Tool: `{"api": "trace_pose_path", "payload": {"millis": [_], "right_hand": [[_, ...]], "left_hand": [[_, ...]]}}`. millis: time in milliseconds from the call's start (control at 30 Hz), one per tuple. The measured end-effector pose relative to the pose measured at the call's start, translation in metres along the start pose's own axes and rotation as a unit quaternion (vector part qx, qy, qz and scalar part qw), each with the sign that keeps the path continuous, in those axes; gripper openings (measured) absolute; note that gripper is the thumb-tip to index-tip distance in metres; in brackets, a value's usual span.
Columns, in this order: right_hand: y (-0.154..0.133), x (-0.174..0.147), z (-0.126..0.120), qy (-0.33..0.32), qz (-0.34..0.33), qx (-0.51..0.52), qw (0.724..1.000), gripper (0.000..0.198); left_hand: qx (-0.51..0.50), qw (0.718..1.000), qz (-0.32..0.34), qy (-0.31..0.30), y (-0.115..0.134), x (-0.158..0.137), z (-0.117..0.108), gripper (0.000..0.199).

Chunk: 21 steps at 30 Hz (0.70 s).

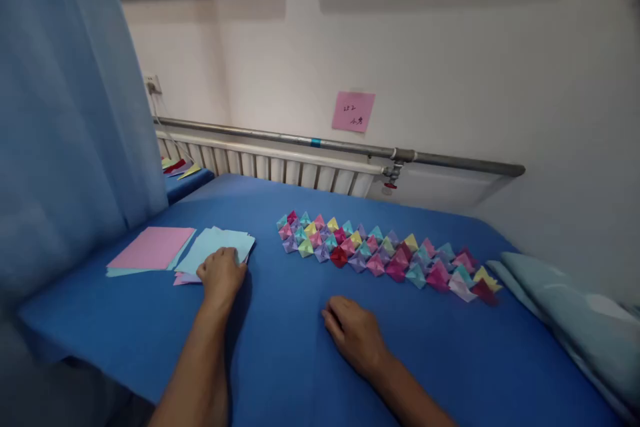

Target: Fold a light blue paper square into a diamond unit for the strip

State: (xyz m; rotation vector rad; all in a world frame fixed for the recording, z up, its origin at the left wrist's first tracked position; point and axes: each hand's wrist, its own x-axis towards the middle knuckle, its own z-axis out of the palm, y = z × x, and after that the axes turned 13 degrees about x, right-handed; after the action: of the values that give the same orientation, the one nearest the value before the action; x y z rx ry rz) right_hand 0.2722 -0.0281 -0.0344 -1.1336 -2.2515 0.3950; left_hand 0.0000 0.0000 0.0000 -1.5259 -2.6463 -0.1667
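My left hand (223, 273) is on the front right part of a loose stack of square paper sheets (213, 243), light blue on top with pink and lilac edges below. Its fingers are curled down and closed on the top sheet; the fingertips are hidden under the hand. My right hand (354, 333) rests on the blue table cover (290, 347), fingers loosely curled together, with nothing visible in them. Beyond it lie folded paper pieces (367, 250) in pink, blue, lilac, yellow and red, set out in slanting rows.
Left of the stack lies another pile with a pink sheet (153, 247) on top. A blue curtain (75, 93) hangs at left, and light blue folded cloth (575, 313) lies at right. Behind are a radiator (270, 165), a pipe (350, 145) and a pink note (353, 111) on the wall.
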Motion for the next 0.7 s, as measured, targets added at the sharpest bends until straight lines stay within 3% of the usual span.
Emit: {"api": "trace_pose_path", "payload": {"millis": [467, 700], "right_hand": [[0.002, 0.0, -0.001, 0.006, -0.022, 0.007, 1.0, 0.019], [0.002, 0.0, -0.001, 0.001, -0.018, 0.003, 1.0, 0.021]], "left_hand": [[-0.011, 1.0, -0.004, -0.022, -0.004, 0.004, -0.002, 0.032], [-0.009, 0.999, -0.041, -0.016, -0.006, 0.005, -0.009, 0.034]]}}
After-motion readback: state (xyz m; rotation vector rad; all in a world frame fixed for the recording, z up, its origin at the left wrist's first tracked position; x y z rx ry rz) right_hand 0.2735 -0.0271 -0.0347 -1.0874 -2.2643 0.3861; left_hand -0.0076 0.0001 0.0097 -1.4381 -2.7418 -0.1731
